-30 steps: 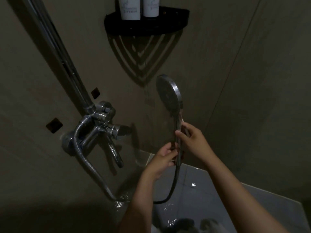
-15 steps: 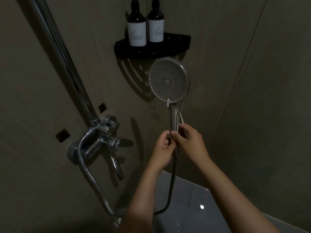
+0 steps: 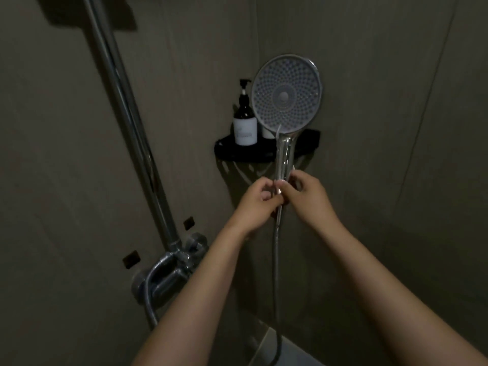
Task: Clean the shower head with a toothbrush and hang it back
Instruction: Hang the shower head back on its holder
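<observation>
A black corner shelf (image 3: 232, 152) carries two bottles. A dark pump bottle (image 3: 245, 124) with a white label stands upright on the shelf's left part. A second bottle (image 3: 267, 133) stands just beside it (only its pale lower part shows).

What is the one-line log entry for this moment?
left hand: holds handle | right hand: holds handle | shower head: upright, not hung

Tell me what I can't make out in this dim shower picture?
Head view, all of it:
- Toothbrush: only a pale sliver beside the shower head handle; the right hand hides the rest.
- Second bottle: mostly behind the shower head.
- Pump bottle label: too small and dark to read.
- Rail top: cut off by the upper edge.
</observation>
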A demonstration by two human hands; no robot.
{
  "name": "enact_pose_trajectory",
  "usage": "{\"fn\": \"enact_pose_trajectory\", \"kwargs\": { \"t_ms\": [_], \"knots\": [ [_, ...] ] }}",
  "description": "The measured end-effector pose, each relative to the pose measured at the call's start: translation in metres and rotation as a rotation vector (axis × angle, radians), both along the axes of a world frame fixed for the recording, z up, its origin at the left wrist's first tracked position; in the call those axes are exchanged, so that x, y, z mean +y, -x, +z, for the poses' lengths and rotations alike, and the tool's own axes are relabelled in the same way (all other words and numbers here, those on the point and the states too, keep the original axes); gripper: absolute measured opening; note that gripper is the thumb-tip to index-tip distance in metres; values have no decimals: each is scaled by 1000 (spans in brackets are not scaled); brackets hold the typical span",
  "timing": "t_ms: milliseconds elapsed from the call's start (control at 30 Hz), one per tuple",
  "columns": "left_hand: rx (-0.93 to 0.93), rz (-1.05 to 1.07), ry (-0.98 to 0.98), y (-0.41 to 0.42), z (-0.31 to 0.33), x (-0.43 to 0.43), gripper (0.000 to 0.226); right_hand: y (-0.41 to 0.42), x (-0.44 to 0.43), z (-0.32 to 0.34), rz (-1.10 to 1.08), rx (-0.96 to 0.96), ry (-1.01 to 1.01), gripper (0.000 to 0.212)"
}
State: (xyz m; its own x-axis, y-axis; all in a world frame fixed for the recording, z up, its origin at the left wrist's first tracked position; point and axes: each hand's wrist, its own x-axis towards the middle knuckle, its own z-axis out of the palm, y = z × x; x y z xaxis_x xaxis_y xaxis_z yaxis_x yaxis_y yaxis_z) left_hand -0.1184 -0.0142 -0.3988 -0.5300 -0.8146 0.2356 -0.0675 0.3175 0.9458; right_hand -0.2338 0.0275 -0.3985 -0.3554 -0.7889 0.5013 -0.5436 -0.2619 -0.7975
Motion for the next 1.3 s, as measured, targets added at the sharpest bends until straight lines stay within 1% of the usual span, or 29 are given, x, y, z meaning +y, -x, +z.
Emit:
{"fn": "enact_pose_trajectory", "kwargs": {
  "t_ms": [100,167,200,267,333,400,533,633,700,733,767,833,900,967,1000,1067,1100,1200,1267,1300],
  "knots": [
    [-19,38,48,0,39,-14,14,3,-10,40,101,-15,43,14],
    [-20,55,78,-1,65,-23,20,4,-16,66,161,-21,78,26],
    [-19,61,90,-2,77,-26,22,5,-20,78,187,-15,88,28],
    [-7,71,96,-4,102,-30,22,6,-28,100,237,6,91,18],
    [-14,93,100,-6,125,-31,18,7,-38,122,281,10,96,18],
    [-38,148,135,-8,147,-32,20,7,-47,141,314,12,96,19],
    [-154,305,226,-12,191,-40,30,3,-64,183,394,42,118,16],
    [-238,361,255,-20,226,-43,32,-1,-80,214,457,53,87,5],
    [-283,372,261,-25,249,-39,24,-6,-87,237,503,45,60,20],
    [-309,381,261,-26,261,-35,18,-9,-89,248,535,39,47,23],
    [-336,397,262,-28,273,-32,14,-12,-89,260,570,37,43,23],
    [-383,440,278,-32,296,-33,15,-18,-92,284,616,43,39,23],
    [-428,476,290,-35,318,-35,17,-26,-94,306,608,81,54,25],
    [-471,516,289,-39,338,-35,14,-33,-98,326,606,102,62,25],
    [-487,535,289,-41,347,-36,15,-36,-99,335,616,103,57,21],
    [-513,568,294,-45,364,-37,25,-43,-102,353,632,106,53,12],
    [-523,586,302,-47,372,-38,29,-45,-105,361,633,101,58,12],
    [-579,641,325,-52,394,-41,37,-52,-114,383,652,69,74,27],
    [-632,691,365,-56,409,-46,36,-56,-120,396,668,56,82,26],
    [-658,720,388,-58,416,-50,34,-59,-123,402,670,54,87,19]
  ]
}}
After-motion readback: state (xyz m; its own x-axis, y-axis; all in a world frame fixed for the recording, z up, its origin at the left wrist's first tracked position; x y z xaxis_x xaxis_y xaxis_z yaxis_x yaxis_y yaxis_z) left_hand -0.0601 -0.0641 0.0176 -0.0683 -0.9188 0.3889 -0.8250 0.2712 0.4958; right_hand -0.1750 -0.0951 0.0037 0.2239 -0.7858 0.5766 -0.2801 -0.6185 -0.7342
